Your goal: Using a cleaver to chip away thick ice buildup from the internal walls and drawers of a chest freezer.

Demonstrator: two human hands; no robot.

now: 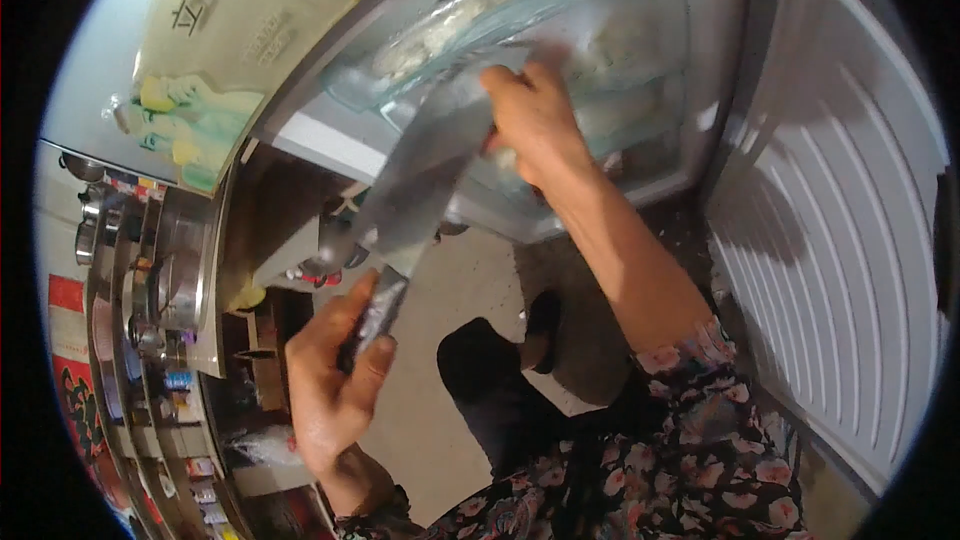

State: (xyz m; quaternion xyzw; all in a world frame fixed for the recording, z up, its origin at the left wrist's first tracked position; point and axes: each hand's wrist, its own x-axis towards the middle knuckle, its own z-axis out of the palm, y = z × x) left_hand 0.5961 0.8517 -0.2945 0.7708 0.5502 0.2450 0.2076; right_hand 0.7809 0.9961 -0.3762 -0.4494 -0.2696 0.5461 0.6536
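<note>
My left hand (pixel 337 367) is closed around the dark handle of a broad, flat metal-bladed tool (pixel 412 172), which slants up and right towards an open freezer compartment. Motion blurs the blade, so its exact kind cannot be told. My right hand (pixel 536 112) is curled beside the upper part of the blade, in front of the freezer; whether it grips the blade or something behind it cannot be made out. Clear plastic freezer drawers (pixel 637 82) lie behind it, with whitish, frosty contents (pixel 435 34).
The ribbed inside of an open door (pixel 817 240) stands at the right. A freezer door with a printed panel (pixel 300 22) is at the upper left. Shelves with metal pots (pixel 180 289) and packages line the left. Below are the floor (pixel 427 337) and my dark-clad leg (pixel 487 382).
</note>
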